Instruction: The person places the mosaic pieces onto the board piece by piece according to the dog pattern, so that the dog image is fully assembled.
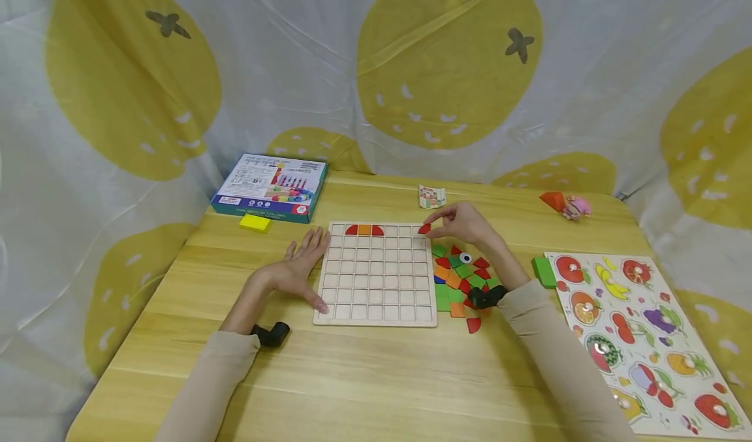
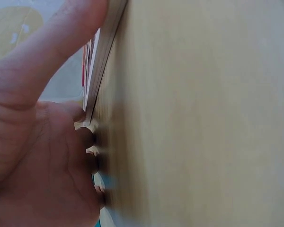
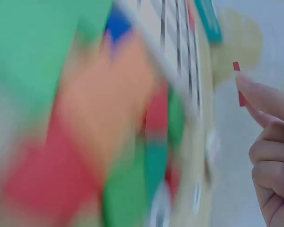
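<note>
A wooden grid board [image 1: 376,266] lies flat in the middle of the table. In its top row sit two red quarter-round pieces, the left one [image 1: 352,230] and the right one [image 1: 378,231], with an orange square piece [image 1: 364,230] between them. My right hand [image 1: 461,223] pinches another red quarter-round piece [image 3: 239,85] between thumb and index finger, over the board's top right corner in the head view. My left hand [image 1: 296,269] spreads along the board's left side, its thumb on the lower left corner and its fingers at the edge.
Loose coloured pieces [image 1: 458,279] lie heaped right of the board. A boxed set [image 1: 270,187] and a yellow block [image 1: 255,223] are at the back left. A small pattern card [image 1: 432,197] lies behind the board. A fruit puzzle [image 1: 646,337], green block [image 1: 544,273] and pink toy [image 1: 576,207] stand right.
</note>
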`<action>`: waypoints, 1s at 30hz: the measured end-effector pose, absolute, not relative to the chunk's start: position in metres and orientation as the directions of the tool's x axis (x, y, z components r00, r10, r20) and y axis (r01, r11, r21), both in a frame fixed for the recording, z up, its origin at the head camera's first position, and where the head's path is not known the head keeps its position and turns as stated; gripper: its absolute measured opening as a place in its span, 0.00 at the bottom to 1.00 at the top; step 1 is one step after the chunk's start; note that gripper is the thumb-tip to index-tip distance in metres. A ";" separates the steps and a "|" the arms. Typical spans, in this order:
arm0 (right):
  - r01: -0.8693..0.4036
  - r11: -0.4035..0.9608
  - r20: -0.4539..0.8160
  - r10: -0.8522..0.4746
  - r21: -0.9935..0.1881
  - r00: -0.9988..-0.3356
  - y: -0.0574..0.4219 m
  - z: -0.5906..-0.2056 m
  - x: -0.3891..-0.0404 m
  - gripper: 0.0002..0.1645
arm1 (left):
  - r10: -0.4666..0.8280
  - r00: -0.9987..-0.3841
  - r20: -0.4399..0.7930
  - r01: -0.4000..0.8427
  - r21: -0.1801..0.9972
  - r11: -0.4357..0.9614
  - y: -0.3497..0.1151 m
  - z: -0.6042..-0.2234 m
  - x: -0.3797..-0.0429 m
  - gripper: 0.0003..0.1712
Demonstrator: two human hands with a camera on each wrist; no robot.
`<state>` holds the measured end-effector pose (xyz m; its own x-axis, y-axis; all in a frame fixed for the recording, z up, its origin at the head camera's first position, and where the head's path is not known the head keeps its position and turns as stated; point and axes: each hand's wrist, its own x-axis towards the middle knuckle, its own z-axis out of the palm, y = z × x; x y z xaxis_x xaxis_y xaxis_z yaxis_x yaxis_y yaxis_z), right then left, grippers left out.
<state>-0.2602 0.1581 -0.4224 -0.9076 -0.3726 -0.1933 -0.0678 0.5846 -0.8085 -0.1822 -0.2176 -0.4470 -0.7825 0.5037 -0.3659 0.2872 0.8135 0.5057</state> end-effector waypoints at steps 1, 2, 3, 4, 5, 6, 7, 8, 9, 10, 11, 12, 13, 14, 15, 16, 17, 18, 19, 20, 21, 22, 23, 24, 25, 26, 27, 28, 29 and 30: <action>-0.055 0.569 -0.199 -0.374 -0.820 -0.906 0.145 -0.421 -0.258 0.15 | 0.506 -0.782 -0.363 0.290 0.507 0.812 -0.217 -0.447 -0.182 0.86; -0.043 0.564 -0.209 -0.374 -0.825 -0.904 0.131 -0.421 -0.256 0.15 | 0.507 -0.782 -0.363 0.293 0.505 0.812 -0.217 -0.447 -0.182 0.86; -0.034 0.560 -0.215 -0.373 -0.828 -0.903 0.117 -0.422 -0.254 0.14 | 0.507 -0.781 -0.363 0.295 0.502 0.813 -0.217 -0.447 -0.182 0.86; -0.024 0.557 -0.225 -0.375 -0.830 -0.899 0.102 -0.423 -0.253 0.14 | 0.507 -0.781 -0.365 0.293 0.502 0.814 -0.217 -0.447 -0.182 0.86; -0.008 0.548 -0.237 -0.374 -0.837 -0.897 0.087 -0.425 -0.251 0.14 | 0.506 -0.781 -0.367 0.293 0.500 0.815 -0.217 -0.447 -0.182 0.86; 0.010 0.537 -0.248 -0.371 -0.843 -0.895 0.072 -0.428 -0.249 0.14 | 0.503 -0.780 -0.371 0.290 0.498 0.817 -0.217 -0.447 -0.182 0.86; 0.028 0.533 -0.260 -0.366 -0.845 -0.894 0.059 -0.431 -0.248 0.14 | 0.504 -0.779 -0.374 0.289 0.498 0.817 -0.217 -0.447 -0.183 0.86; 0.037 0.533 -0.268 -0.364 -0.845 -0.892 0.046 -0.434 -0.247 0.14 | 0.502 -0.778 -0.377 0.287 0.497 0.819 -0.216 -0.447 -0.183 0.86; 0.043 0.527 -0.269 -0.360 -0.849 -0.893 0.034 -0.437 -0.246 0.14 | 0.503 -0.777 -0.379 0.286 0.500 0.818 -0.216 -0.448 -0.183 0.86; 0.049 0.520 -0.268 -0.355 -0.853 -0.896 0.023 -0.440 -0.246 0.14 | 0.503 -0.776 -0.380 0.285 0.501 0.818 -0.215 -0.448 -0.183 0.86; 0.045 0.521 -0.259 -0.345 -0.852 -0.902 0.014 -0.443 -0.246 0.14 | 0.503 -0.775 -0.383 0.285 0.499 0.819 -0.215 -0.448 -0.184 0.86; 0.036 0.527 -0.246 -0.334 -0.849 -0.910 0.007 -0.445 -0.246 0.14 | 0.504 -0.775 -0.383 0.286 0.498 0.818 -0.214 -0.447 -0.184 0.86; 0.025 0.534 -0.232 -0.324 -0.845 -0.917 0.000 -0.448 -0.247 0.14 | 0.503 -0.774 -0.383 0.287 0.497 0.819 -0.214 -0.447 -0.184 0.86; 0.015 0.541 -0.217 -0.312 -0.841 -0.925 -0.005 -0.449 -0.248 0.14 | 0.501 -0.775 -0.385 0.286 0.494 0.821 -0.213 -0.447 -0.184 0.86; 0.002 0.548 -0.201 -0.304 -0.837 -0.931 -0.009 -0.450 -0.249 0.14 | 0.500 -0.776 -0.385 0.284 0.494 0.821 -0.214 -0.447 -0.184 0.86; -0.010 0.552 -0.187 -0.299 -0.834 -0.936 -0.013 -0.450 -0.250 0.14 | 0.498 -0.777 -0.384 0.284 0.493 0.823 -0.214 -0.446 -0.184 0.86; -0.020 0.557 -0.176 -0.296 -0.830 -0.939 -0.015 -0.451 -0.250 0.14 | 0.498 -0.778 -0.384 0.284 0.492 0.823 -0.214 -0.447 -0.184 0.86; -0.023 0.557 -0.172 -0.295 -0.830 -0.940 -0.017 -0.450 -0.251 0.14 | 0.499 -0.779 -0.380 0.286 0.492 0.822 -0.214 -0.447 -0.184 0.86; -0.024 0.556 -0.171 -0.295 -0.831 -0.940 -0.018 -0.450 -0.252 0.14 | 0.499 -0.779 -0.379 0.286 0.493 0.822 -0.215 -0.447 -0.184 0.86; -0.025 0.553 -0.169 -0.298 -0.833 -0.939 -0.019 -0.450 -0.253 0.14 | 0.499 -0.780 -0.378 0.287 0.493 0.821 -0.215 -0.447 -0.184 0.86; -0.029 0.552 -0.169 -0.305 -0.834 -0.937 -0.019 -0.450 -0.253 0.14 | 0.499 -0.780 -0.378 0.286 0.493 0.822 -0.216 -0.447 -0.184 0.86; -0.035 0.551 -0.168 -0.314 -0.834 -0.934 -0.020 -0.451 -0.254 0.14 | 0.499 -0.780 -0.378 0.287 0.492 0.822 -0.216 -0.447 -0.183 0.86; -0.041 0.549 -0.167 -0.324 -0.835 -0.931 -0.020 -0.452 -0.254 0.14 | 0.498 -0.780 -0.380 0.286 0.490 0.823 -0.216 -0.447 -0.183 0.86; -0.049 0.546 -0.165 -0.335 -0.836 -0.928 -0.020 -0.452 -0.255 0.14 | 0.497 -0.780 -0.380 0.286 0.490 0.823 -0.217 -0.447 -0.182 0.86; -0.056 0.541 -0.162 -0.347 -0.839 -0.924 -0.021 -0.453 -0.255 0.14 | 0.496 -0.780 -0.381 0.284 0.491 0.823 -0.217 -0.447 -0.182 0.86; -0.065 0.538 -0.159 -0.359 -0.840 -0.920 -0.021 -0.453 -0.255 0.14 | 0.496 -0.781 -0.380 0.283 0.493 0.823 -0.217 -0.447 -0.182 0.86; -0.069 0.532 -0.158 -0.370 -0.844 -0.916 -0.021 -0.454 -0.256 0.15 | 0.496 -0.781 -0.379 0.283 0.494 0.822 -0.218 -0.447 -0.182 0.86; -0.070 0.523 -0.158 -0.378 -0.849 -0.912 -0.021 -0.454 -0.256 0.15 | 0.498 -0.781 -0.378 0.283 0.497 0.820 -0.218 -0.447 -0.182 0.86; -0.067 0.516 -0.160 -0.384 -0.854 -0.909 -0.021 -0.455 -0.256 0.15 | 0.499 -0.780 -0.377 0.283 0.498 0.819 -0.218 -0.447 -0.182 0.86; -0.066 0.510 -0.162 -0.389 -0.858 -0.907 -0.021 -0.456 -0.257 0.15 | 0.501 -0.780 -0.375 0.284 0.500 0.818 -0.218 -0.447 -0.182 0.86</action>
<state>-0.2567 -0.0210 -0.4555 -0.9069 -0.3891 -0.1617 -0.0656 0.5096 -0.8579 -0.1824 -0.2182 -0.4468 -0.7802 0.5007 -0.3749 0.2844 0.8178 0.5003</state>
